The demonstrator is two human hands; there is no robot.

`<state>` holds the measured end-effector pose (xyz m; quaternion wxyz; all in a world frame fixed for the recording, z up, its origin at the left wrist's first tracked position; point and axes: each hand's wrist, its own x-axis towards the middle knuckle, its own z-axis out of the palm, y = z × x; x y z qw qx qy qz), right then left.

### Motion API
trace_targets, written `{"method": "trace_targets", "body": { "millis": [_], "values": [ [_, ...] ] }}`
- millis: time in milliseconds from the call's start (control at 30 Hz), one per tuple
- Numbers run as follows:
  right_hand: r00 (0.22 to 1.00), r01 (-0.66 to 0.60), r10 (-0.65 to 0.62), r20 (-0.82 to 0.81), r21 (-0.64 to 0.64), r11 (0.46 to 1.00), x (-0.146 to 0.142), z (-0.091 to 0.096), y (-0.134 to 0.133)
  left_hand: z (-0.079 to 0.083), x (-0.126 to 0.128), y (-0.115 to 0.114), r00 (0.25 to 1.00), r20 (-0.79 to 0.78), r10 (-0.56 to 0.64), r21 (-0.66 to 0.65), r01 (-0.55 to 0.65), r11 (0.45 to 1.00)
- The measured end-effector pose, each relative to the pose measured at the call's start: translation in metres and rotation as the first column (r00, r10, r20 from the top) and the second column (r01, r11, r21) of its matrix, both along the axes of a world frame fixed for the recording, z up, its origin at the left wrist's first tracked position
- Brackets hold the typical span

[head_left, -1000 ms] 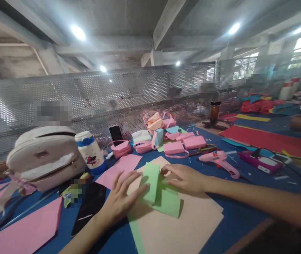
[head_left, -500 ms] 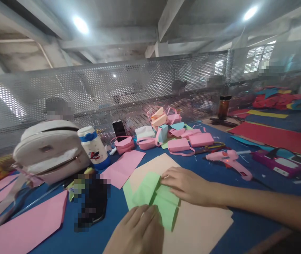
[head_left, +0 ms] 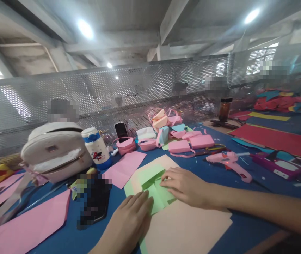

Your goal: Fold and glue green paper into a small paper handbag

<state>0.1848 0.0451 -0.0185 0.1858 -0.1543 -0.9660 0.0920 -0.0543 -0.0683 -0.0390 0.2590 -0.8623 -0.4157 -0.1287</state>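
A light green folded paper [head_left: 158, 200] lies in front of me, its flaps partly raised and creased. My left hand [head_left: 131, 218] grips its near left edge, fingers closed together on it. From the right, my right hand [head_left: 186, 185] pinches a fold near the paper's middle, its fingertips partly hidden behind one another. Beneath the folded piece is a peach paper sheet [head_left: 190, 229], with more green paper showing along its left edge. Just beyond, a pink paper sheet [head_left: 125, 168] lies flat.
Small pink paper bags [head_left: 179, 146] cluster at the back. A pink glue gun [head_left: 231, 164] lies right, beside a purple device [head_left: 278, 166]. At left are a white backpack [head_left: 56, 151], a bottle [head_left: 96, 148], a black phone [head_left: 97, 204] and a large pink sheet [head_left: 31, 224]. A perforated metal partition [head_left: 140, 81] stands behind.
The green paper has turned and its folds have opened out somewhat. My left hand has moved up and left along its edge; my right hand stays nearly in place.
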Motion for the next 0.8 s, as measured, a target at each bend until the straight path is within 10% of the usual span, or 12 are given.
{"method": "trace_targets", "body": {
  "millis": [800],
  "values": [
    [0.981, -0.017, -0.036, 0.189, 0.272, 0.962, -0.055, -0.006, -0.014, -0.006, -0.013, -0.009, 0.999, 0.037, 0.015, -0.058, -0.012, 0.998]
  ]
}}
